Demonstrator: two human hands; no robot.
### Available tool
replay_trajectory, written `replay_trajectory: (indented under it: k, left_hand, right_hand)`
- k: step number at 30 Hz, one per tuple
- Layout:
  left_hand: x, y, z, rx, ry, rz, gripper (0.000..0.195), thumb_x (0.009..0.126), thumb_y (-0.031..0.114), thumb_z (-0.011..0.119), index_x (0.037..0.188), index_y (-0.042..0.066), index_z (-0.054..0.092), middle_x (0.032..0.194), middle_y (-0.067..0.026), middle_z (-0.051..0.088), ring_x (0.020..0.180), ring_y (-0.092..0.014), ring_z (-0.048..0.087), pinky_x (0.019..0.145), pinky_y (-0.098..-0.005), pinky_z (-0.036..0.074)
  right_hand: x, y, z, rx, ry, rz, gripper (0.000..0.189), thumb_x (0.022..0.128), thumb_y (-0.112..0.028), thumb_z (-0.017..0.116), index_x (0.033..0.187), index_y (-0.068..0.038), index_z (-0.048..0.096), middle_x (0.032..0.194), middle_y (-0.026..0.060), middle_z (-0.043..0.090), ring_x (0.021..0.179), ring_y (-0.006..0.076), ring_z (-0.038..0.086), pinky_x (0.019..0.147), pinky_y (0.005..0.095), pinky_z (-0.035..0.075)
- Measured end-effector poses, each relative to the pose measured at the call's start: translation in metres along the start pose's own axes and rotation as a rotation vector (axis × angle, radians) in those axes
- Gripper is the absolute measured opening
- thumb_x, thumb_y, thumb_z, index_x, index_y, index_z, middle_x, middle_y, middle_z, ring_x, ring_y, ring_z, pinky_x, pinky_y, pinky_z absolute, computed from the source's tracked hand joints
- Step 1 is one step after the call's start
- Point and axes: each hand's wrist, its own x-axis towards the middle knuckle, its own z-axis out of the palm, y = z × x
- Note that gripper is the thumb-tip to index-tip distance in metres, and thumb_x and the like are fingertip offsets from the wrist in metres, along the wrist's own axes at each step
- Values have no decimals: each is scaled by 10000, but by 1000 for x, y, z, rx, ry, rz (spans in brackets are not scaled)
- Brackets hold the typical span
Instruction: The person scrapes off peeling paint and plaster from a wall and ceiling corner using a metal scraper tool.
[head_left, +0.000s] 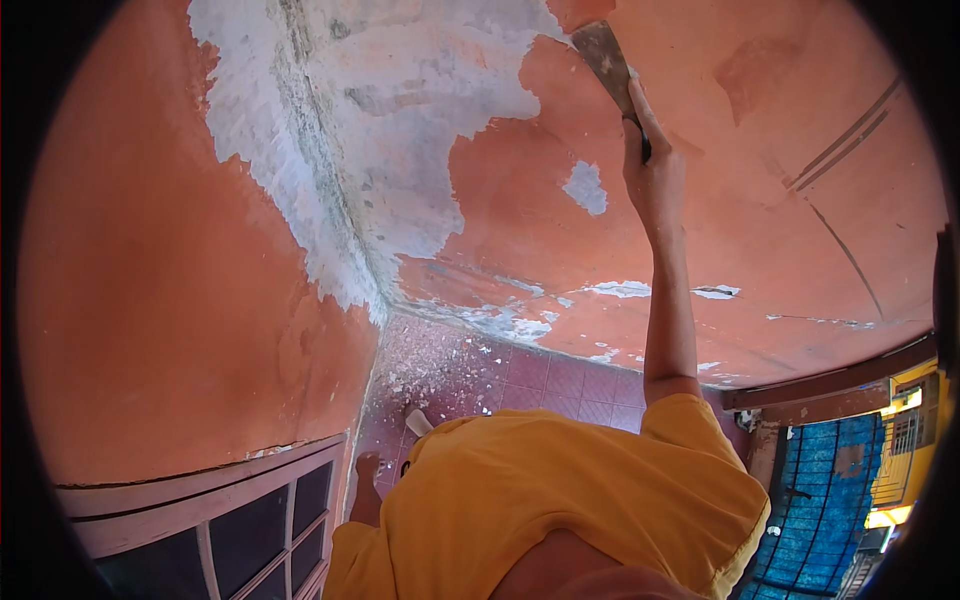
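Observation:
My right hand (654, 169) is raised on an outstretched arm and grips a putty knife (604, 64) with a wide, stained metal blade. The blade's end meets the orange-painted wall (675, 82), at the edge of a large bare patch (420, 97) of whitish plaster. Below and left of that hand is a small bare spot (586, 187). My left hand (369, 465) hangs low beside the yellow shirt (555, 480), near the left wall. It is small and partly shaded, so whether it holds anything cannot be made out.
Paint flakes (442, 367) litter the reddish tiled floor (570, 382) around the corner. A paned window (247, 532) is set into the left wall (172, 300). A pale object (417, 421), partly hidden by the shirt, is on the floor. Blue sheeting behind a grid (817, 480) is at lower right.

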Motion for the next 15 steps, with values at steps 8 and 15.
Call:
replay_trajectory:
  k: [8,15]
  left_hand:
    - [4,4,4,-18,6,26,268,896,255,603,1094,76,589,871,-99,686,748,-216,658,642,-386,514]
    - [-4,2,-2,10,-9,-29,279,900,268,607,1093,68,584,892,-111,684,759,-234,661,650,-399,518]
  right_hand:
    - [-18,6,-12,13,31,15,436,972,-115,517,1394,-224,499,904,193,672,541,168,519,538,269,446]
    - [-5,-3,-1,-16,13,32,451,972,-111,524,1407,-220,480,886,153,694,534,142,524,522,242,428]
